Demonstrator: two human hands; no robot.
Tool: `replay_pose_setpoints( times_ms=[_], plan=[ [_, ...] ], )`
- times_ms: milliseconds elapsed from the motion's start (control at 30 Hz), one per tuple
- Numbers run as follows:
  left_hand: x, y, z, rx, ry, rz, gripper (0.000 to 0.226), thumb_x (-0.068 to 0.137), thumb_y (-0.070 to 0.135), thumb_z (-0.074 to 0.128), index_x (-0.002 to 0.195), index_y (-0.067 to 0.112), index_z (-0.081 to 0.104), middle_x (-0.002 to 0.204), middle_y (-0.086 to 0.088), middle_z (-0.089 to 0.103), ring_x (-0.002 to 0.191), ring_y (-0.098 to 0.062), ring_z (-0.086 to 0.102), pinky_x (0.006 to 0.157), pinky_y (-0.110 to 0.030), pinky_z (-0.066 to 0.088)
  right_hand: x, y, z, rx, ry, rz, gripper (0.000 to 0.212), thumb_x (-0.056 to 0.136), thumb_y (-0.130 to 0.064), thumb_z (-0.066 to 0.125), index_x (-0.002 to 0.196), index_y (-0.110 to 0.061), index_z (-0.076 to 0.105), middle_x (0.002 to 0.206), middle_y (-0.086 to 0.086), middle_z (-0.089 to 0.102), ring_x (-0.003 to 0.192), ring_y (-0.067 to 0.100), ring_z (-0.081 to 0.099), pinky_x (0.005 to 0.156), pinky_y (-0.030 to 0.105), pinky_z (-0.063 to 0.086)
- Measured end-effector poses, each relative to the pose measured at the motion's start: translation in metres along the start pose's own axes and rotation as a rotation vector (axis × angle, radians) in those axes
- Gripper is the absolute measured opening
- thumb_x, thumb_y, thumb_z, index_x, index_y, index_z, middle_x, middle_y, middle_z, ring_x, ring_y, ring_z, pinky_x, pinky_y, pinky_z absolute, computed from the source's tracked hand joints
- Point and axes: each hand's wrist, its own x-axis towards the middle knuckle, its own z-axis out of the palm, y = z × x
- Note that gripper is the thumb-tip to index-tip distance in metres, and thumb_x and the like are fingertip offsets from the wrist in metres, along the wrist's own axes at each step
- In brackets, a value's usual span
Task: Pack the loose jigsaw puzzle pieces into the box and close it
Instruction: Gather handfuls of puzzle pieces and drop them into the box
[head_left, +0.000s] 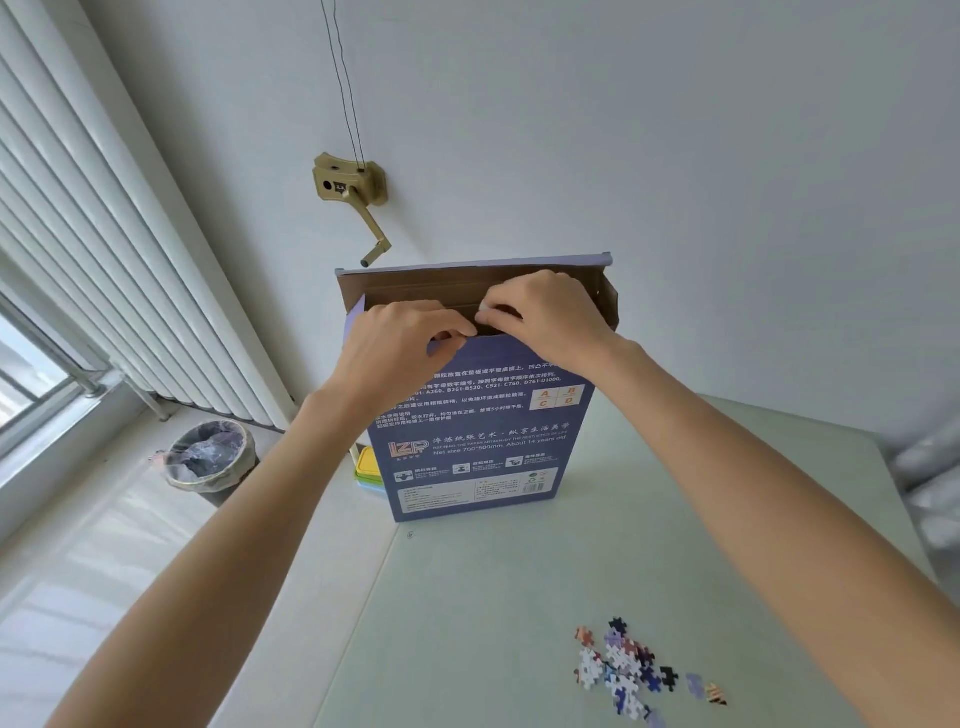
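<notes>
From the head camera, the purple puzzle box (483, 431) stands upright at the far edge of the table (493, 597), top flap open. The left hand (400, 348) curls its grip over the box's front top edge. The right hand (545, 312) pinches something small and pale at the opening. Loose puzzle pieces (631, 667) lie well nearer than the box, to its right.

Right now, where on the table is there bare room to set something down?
Bare table lies between the upright box and the loose puzzle pieces, and along the left edge. It is crowded at the near right, around the pieces, and behind the box by coloured containers.
</notes>
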Motion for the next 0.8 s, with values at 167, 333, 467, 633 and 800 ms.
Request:
replay_pose_setpoints(
  times_ms=[167, 333, 467, 633, 800],
  plan=[
    [-0.015, 0.016, -0.004, 0.037, 0.165, 0.044, 0.015, 0.09, 0.023, 0.057, 0.095, 0.021, 0.071, 0.083, 0.008, 0.07, 0.076, -0.012, 0.063, 0.057, -0.02, 0.045, -0.048, -0.016, -0.011, 0.019, 0.328, -0.077, 0.021, 0.091, -0.028, 0.056, 0.085, -0.014, 0.068, 0.074, -0.002, 0.067, 0.064, 0.011, 0.06, 0.053, 0.022, 0.045],
    [-0.06, 0.06, 0.013, -0.109, 0.288, 0.141, 0.015, 0.089, 0.02, 0.059, 0.084, 0.014, 0.072, 0.075, 0.005, 0.07, 0.068, -0.01, 0.065, 0.051, -0.023, 0.051, -0.151, -0.027, 0.004, 0.039, 0.321, 0.054, 0.022, 0.093, -0.025, 0.052, 0.097, -0.011, 0.068, 0.088, -0.001, 0.072, 0.073, 0.014, 0.067, 0.062, 0.016, 0.046],
    [-0.116, 0.107, 0.048, -0.249, 0.144, 0.036, 0.013, 0.086, 0.018, 0.059, 0.084, 0.015, 0.071, 0.072, 0.008, 0.068, 0.065, -0.006, 0.061, 0.057, -0.016, 0.045, -0.251, -0.023, 0.034, 0.071, 0.09, 0.254, 0.018, 0.091, -0.018, 0.053, 0.1, -0.015, 0.068, 0.089, -0.003, 0.072, 0.072, 0.015, 0.067, 0.055, 0.032, 0.054],
    [-0.187, 0.16, 0.108, -0.356, -0.367, -0.195, 0.018, 0.088, 0.023, 0.057, 0.102, 0.024, 0.068, 0.088, 0.009, 0.069, 0.073, -0.002, 0.057, 0.069, -0.029, 0.055, -0.372, -0.003, 0.069, 0.149, -0.204, 0.549, 0.019, 0.091, -0.016, 0.056, 0.106, -0.013, 0.067, 0.104, -0.001, 0.069, 0.09, 0.018, 0.065, 0.074, 0.035, 0.054],
    [-0.227, 0.192, 0.173, -0.313, -0.796, -0.357, 0.046, 0.089, 0.027, 0.057, 0.134, 0.024, 0.046, 0.126, 0.0, 0.056, 0.107, -0.016, 0.057, 0.089, -0.029, 0.046, -0.451, 0.019, 0.094, 0.174, -0.361, 0.804, 0.034, 0.089, -0.007, 0.051, 0.123, -0.006, 0.056, 0.122, 0.01, 0.057, 0.112, 0.026, 0.052, 0.089, 0.029, 0.039]
  ],
)
